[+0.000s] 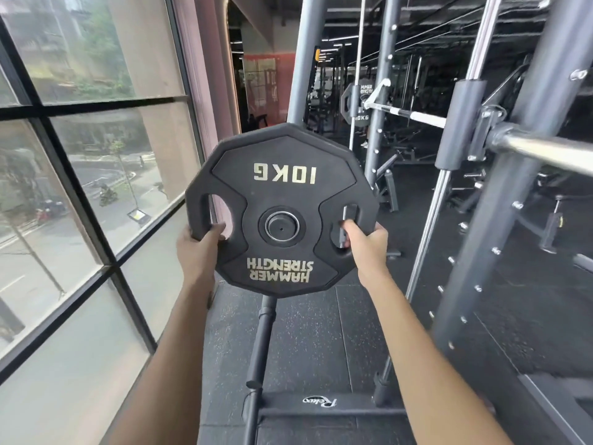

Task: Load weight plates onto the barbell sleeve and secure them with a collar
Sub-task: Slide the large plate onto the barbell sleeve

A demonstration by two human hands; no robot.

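Note:
A black 10 kg weight plate faces me upright in the middle of the view, its lettering upside down. Something dark and round fills its centre hole; I cannot tell what. My left hand grips the plate's lower left rim through a handle cutout. My right hand grips the lower right rim, thumb in the other cutout. The chrome barbell sleeve juts from the rack at the right, bare, well to the right of the plate. No collar shows.
Grey rack uprights with peg holes stand at the right. A black floor frame lies below the plate on rubber flooring. A large window fills the left. Another barbell with a 10 kg plate sits farther back.

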